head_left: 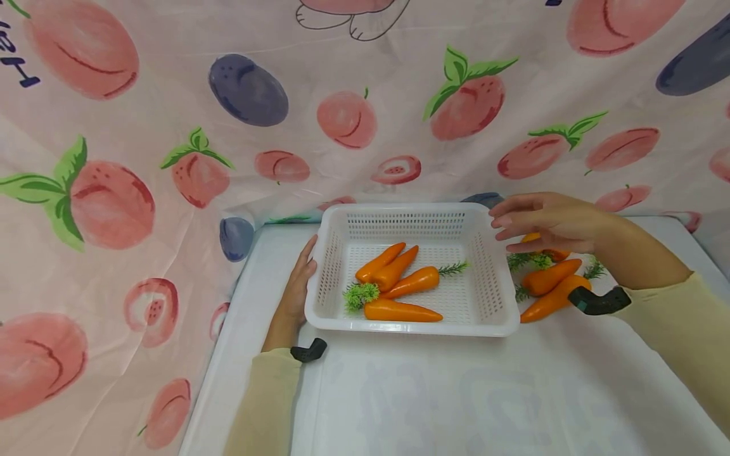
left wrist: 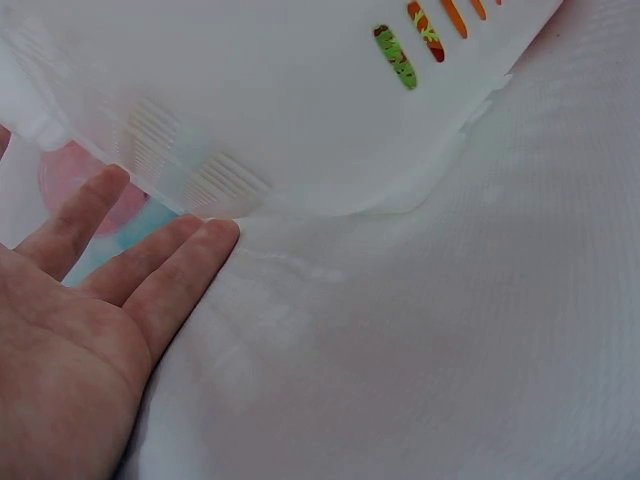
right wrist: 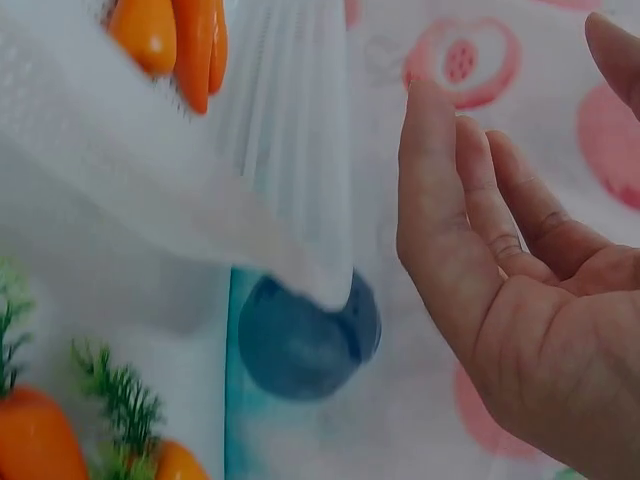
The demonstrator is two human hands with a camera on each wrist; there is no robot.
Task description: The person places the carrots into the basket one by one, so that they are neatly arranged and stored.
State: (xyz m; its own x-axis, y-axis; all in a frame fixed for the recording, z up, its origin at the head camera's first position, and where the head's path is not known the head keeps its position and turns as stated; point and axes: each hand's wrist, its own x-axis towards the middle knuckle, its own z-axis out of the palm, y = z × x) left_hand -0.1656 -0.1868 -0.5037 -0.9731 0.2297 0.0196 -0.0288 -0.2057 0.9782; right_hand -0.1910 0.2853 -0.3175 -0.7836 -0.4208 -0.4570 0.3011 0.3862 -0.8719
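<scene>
Open left hand [head_left: 294, 291] at left wall of basket [head_left: 410, 328]; open right hand [head_left: 556, 223] near its far-right corner. Inside, carrots [head_left: 415, 283]; at its right, loose carrots [head_left: 550, 277], probably liable to scatter under one-sided push.

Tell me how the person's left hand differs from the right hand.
The left hand is right up against the basket; the right hand is apart from it, near its far right corner. The left hand's fingers are nearly straight; the right hand's are gently bent. Both come out of light sleeves, and neither holds a carrot.
</scene>
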